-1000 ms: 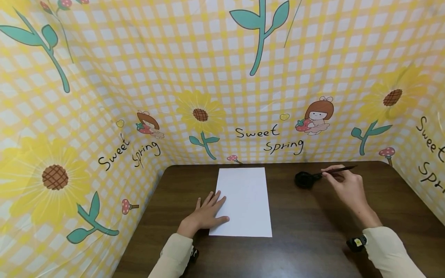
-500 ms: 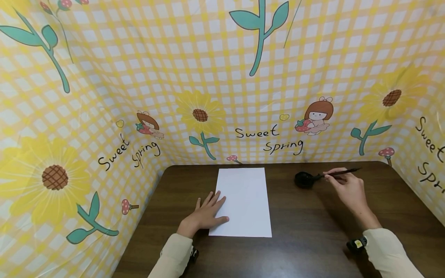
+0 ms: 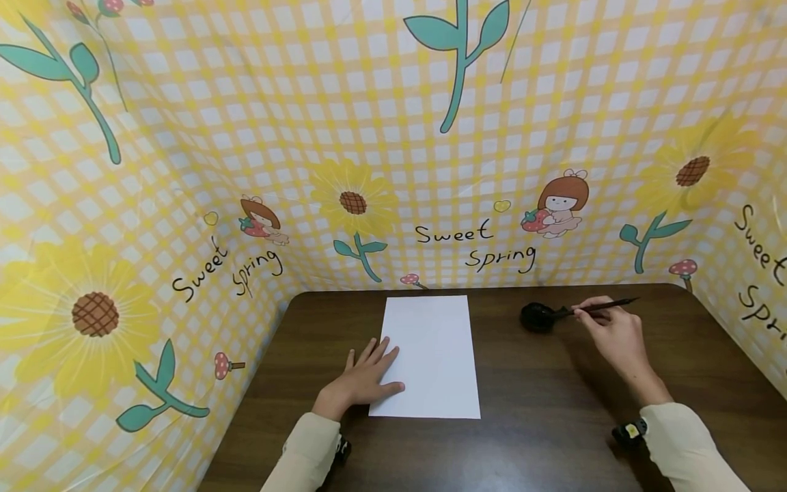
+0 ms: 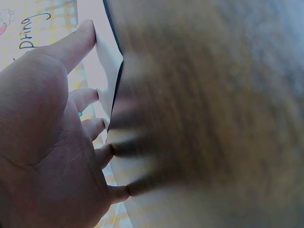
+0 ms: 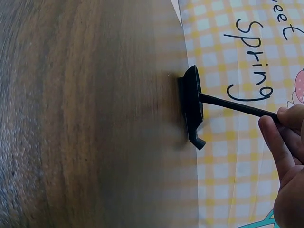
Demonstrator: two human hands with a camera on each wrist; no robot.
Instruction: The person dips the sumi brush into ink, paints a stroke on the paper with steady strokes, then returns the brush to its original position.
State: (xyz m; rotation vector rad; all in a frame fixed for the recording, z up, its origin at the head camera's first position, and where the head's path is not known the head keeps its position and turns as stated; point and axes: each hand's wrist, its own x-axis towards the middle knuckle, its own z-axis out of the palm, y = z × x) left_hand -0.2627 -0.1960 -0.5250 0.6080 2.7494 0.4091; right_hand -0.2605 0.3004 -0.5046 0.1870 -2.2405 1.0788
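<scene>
A slim dark writing brush (image 5: 232,105) slants down into a small black ink dish (image 3: 537,318) near the back of the table, its lower end hidden by the dish wall in the right wrist view. My right hand (image 3: 617,342) pinches the brush partway along its shaft, just right of the dish. A blank white sheet of paper (image 3: 433,348) lies upright in the middle. On its left edge my left hand (image 3: 365,379) rests with fingers spread; thumb and fingertips touch paper and table, palm raised in the left wrist view.
The dark brown wooden table (image 3: 529,437) ends at a yellow checked cloth (image 3: 430,157) that hangs behind and at both sides. A short handle or spout (image 5: 197,140) sticks out from the dish.
My right hand has shifted slightly to the right with the brush, whose lower end stays at the dish. My left hand and the paper have not moved.
</scene>
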